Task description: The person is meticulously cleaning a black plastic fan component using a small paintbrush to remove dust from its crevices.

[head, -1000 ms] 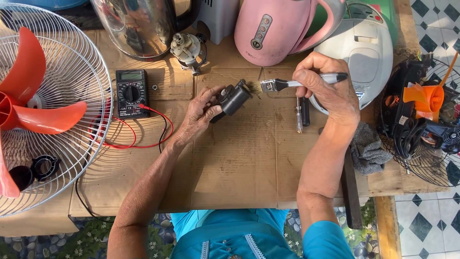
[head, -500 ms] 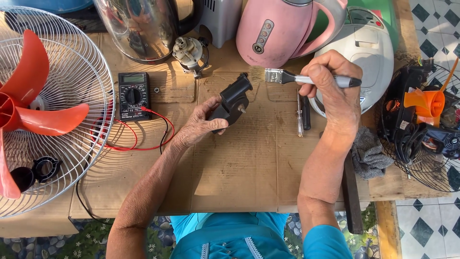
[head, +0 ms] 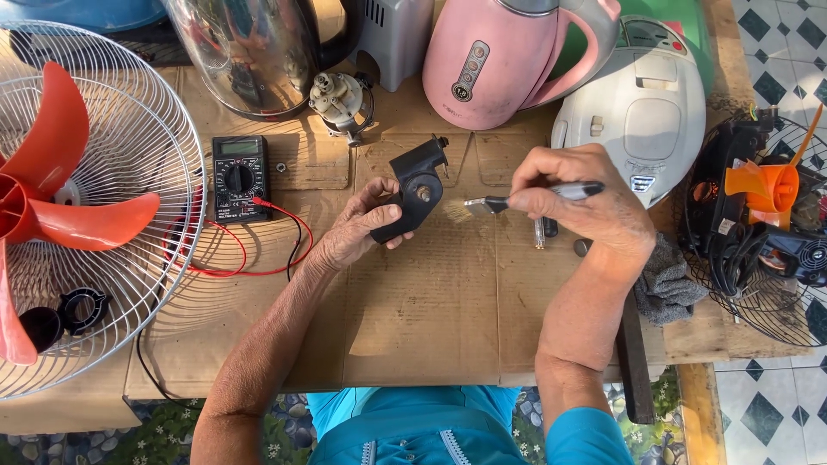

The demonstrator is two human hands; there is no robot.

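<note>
Where the view begins at the far left, a fan (head: 69, 215) with red blades lies in its wire guard, overhanging the cardboard-covered table (head: 431, 319); two black ring-shaped caps (head: 65, 314) sit inside the guard. Right of it a black multimeter (head: 239, 176) lies face up, its red and black leads (head: 258, 245) looping across the cardboard toward the left forearm. Behind it stands a shiny steel kettle (head: 250, 52), with a small motor part (head: 340, 102) just beside its base.

The left hand (head: 362, 228) is closed around the lower end of a black plastic housing (head: 418, 185), held tilted above the table centre. The right hand (head: 586, 202) grips a small paintbrush (head: 500, 204) by its handle; the bristles touch, or come very close to, the housing's side.

Behind the hands stand a grey box (head: 392, 34) and a pink electric kettle (head: 508, 56) bearing a dark oval panel on its front. Further right rests a white rice cooker (head: 642, 108), a grey cloth (head: 672, 280) below it, then a black fan guard (head: 775, 232) holding an orange part (head: 762, 185) at the table's right edge.
</note>
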